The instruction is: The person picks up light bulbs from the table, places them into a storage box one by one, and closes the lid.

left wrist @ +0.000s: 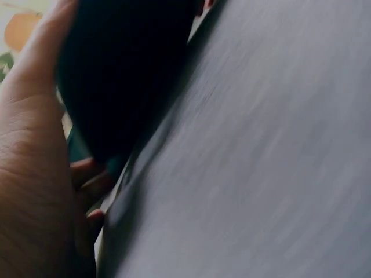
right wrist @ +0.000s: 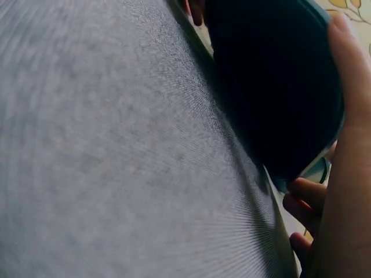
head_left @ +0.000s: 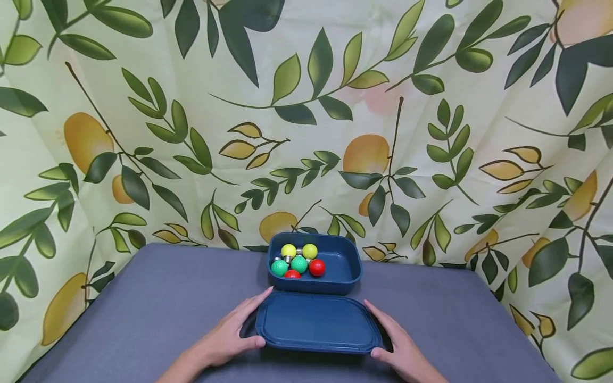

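Observation:
Between my two hands is a dark blue rectangular lid [head_left: 321, 322] with rounded corners, raised a little over the table. My left hand [head_left: 230, 335] grips its left end, thumb at the near corner and fingers along the far side. At the right end, my right hand [head_left: 399, 340] holds it the same way. In the left wrist view, fingertips [left wrist: 93, 184] curl under the lid's dark underside [left wrist: 127, 63]. Just beyond stands a matching blue box [head_left: 340, 287], uncovered, with small yellow [head_left: 288, 250], green [head_left: 299, 264] and red bulbs [head_left: 316, 267] grouped in its left half.
A grey cloth-covered table [head_left: 182, 287] lies under everything. Behind it and along both sides hangs a pale curtain [head_left: 306, 138] printed with leaves and fruit. The box sits near the table's back edge, close to the curtain.

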Tool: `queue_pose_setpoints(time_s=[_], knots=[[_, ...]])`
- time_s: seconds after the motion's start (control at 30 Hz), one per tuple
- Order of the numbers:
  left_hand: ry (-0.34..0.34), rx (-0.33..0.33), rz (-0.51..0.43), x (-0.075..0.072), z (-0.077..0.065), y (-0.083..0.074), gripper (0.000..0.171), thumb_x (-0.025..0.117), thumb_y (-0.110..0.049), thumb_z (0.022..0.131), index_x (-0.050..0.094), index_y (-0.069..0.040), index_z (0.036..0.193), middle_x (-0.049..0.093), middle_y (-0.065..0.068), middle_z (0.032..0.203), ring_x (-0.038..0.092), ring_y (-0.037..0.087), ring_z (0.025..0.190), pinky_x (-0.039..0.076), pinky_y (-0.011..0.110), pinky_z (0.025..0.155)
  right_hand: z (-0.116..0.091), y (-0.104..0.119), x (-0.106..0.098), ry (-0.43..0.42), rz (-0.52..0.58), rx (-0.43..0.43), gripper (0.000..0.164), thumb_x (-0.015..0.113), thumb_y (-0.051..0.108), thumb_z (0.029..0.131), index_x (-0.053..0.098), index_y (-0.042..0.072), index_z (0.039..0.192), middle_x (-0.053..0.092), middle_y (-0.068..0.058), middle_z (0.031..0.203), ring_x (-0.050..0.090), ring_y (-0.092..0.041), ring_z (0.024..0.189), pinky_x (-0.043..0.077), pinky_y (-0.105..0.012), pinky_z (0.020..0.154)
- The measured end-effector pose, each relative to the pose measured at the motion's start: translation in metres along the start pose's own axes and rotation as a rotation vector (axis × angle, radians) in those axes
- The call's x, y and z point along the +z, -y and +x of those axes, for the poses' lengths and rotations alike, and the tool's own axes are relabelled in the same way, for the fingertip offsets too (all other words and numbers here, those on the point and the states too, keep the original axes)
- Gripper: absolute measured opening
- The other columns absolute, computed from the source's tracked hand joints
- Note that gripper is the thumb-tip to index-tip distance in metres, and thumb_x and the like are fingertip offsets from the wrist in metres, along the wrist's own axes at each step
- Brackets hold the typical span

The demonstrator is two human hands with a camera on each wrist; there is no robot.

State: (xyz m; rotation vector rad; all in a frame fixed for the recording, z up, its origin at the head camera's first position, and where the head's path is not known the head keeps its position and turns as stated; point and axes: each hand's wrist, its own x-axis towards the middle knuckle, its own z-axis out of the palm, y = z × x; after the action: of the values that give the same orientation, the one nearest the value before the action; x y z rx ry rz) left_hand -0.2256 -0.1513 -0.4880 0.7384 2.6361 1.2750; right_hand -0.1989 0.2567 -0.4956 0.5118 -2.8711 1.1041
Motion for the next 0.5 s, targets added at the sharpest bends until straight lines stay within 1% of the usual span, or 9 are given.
queue_pose_setpoints(time_s=[0.03, 0.1, 0.17, 0.23, 0.3, 0.37, 0.4, 0.47, 0.5], knots=[[-0.002, 0.004, -0.016, 0.003, 0.0, -0.002, 0.081, 0.065, -0.045, 0.093, 0.023, -0.033, 0.161, 0.032, 0.007, 0.166, 0.032, 0.045, 0.149, 0.032, 0.078, 0.107, 0.0, 0.001, 0.001, -0.012, 0.0, 0.012, 0.071, 0.062, 0.041, 0.097, 0.031, 0.028, 0.16, 0.041, -0.004, 0.161, 0.043, -0.027, 0.143, 0.042, -0.061, 0.106], [-0.015, 0.019, -0.036, 0.009, 0.0, -0.006, 0.075, 0.055, -0.041, 0.1, 0.018, -0.029, 0.163, 0.025, 0.007, 0.169, 0.03, 0.041, 0.151, 0.029, 0.076, 0.111, -0.001, 0.002, 0.003, -0.054, 0.0, 0.003, 0.066, 0.058, 0.036, 0.1, 0.033, 0.026, 0.159, 0.042, -0.004, 0.161, 0.044, -0.019, 0.143, 0.044, -0.051, 0.108], [-0.042, 0.032, -0.038, 0.015, 0.0, -0.009, 0.071, 0.049, -0.037, 0.103, 0.014, -0.025, 0.164, 0.021, 0.007, 0.17, 0.028, 0.04, 0.153, 0.026, 0.075, 0.114, -0.002, 0.002, 0.006, -0.112, -0.014, -0.038, 0.061, 0.055, 0.031, 0.101, 0.035, 0.022, 0.158, 0.046, -0.005, 0.158, 0.044, -0.01, 0.142, 0.046, -0.04, 0.106], [-0.074, 0.038, -0.042, 0.019, -0.001, -0.011, 0.068, 0.044, -0.035, 0.105, 0.012, -0.022, 0.164, 0.018, 0.005, 0.171, 0.026, 0.038, 0.154, 0.025, 0.073, 0.116, -0.002, 0.005, 0.01, -0.155, -0.01, -0.053, 0.057, 0.052, 0.028, 0.103, 0.037, 0.019, 0.157, 0.048, -0.007, 0.157, 0.046, -0.008, 0.14, 0.046, -0.035, 0.105], [-0.111, 0.052, -0.054, 0.023, -0.002, -0.012, 0.066, 0.04, -0.03, 0.106, 0.011, -0.02, 0.164, 0.016, 0.004, 0.171, 0.025, 0.038, 0.155, 0.023, 0.073, 0.116, -0.002, 0.01, 0.014, -0.167, 0.044, -0.039, 0.055, 0.045, 0.03, 0.106, 0.034, 0.015, 0.158, 0.048, -0.012, 0.156, 0.045, -0.018, 0.143, 0.043, -0.043, 0.11], [-0.143, 0.069, -0.07, 0.025, -0.003, -0.014, 0.063, 0.036, -0.027, 0.107, 0.01, -0.016, 0.164, 0.014, 0.005, 0.172, 0.023, 0.038, 0.155, 0.022, 0.074, 0.116, -0.002, 0.019, 0.016, -0.165, 0.112, 0.013, 0.057, 0.035, 0.038, 0.109, 0.029, 0.013, 0.16, 0.046, -0.017, 0.157, 0.044, -0.034, 0.144, 0.039, -0.059, 0.111], [-0.156, 0.072, -0.077, 0.026, -0.003, -0.015, 0.063, 0.034, -0.026, 0.107, 0.01, -0.017, 0.164, 0.013, 0.005, 0.172, 0.022, 0.038, 0.155, 0.021, 0.073, 0.117, -0.002, 0.023, 0.017, -0.16, 0.144, 0.045, 0.06, 0.029, 0.043, 0.109, 0.025, 0.013, 0.161, 0.043, -0.019, 0.158, 0.042, -0.042, 0.144, 0.036, -0.066, 0.11], [-0.18, 0.083, -0.102, 0.028, -0.004, -0.017, 0.062, 0.031, -0.025, 0.107, 0.007, -0.019, 0.164, 0.011, 0.006, 0.172, 0.02, 0.039, 0.155, 0.018, 0.075, 0.117, -0.002, 0.032, 0.018, -0.161, 0.196, 0.083, 0.066, 0.018, 0.05, 0.109, 0.017, 0.012, 0.163, 0.038, -0.024, 0.159, 0.036, -0.051, 0.145, 0.03, -0.077, 0.107], [-0.192, 0.089, -0.111, 0.029, -0.004, -0.019, 0.063, 0.031, -0.025, 0.107, 0.006, -0.02, 0.164, 0.01, 0.006, 0.173, 0.018, 0.039, 0.155, 0.017, 0.075, 0.117, -0.003, 0.036, 0.019, -0.166, 0.216, 0.095, 0.069, 0.014, 0.053, 0.108, 0.013, 0.012, 0.163, 0.036, -0.025, 0.16, 0.034, -0.053, 0.145, 0.027, -0.079, 0.107]])
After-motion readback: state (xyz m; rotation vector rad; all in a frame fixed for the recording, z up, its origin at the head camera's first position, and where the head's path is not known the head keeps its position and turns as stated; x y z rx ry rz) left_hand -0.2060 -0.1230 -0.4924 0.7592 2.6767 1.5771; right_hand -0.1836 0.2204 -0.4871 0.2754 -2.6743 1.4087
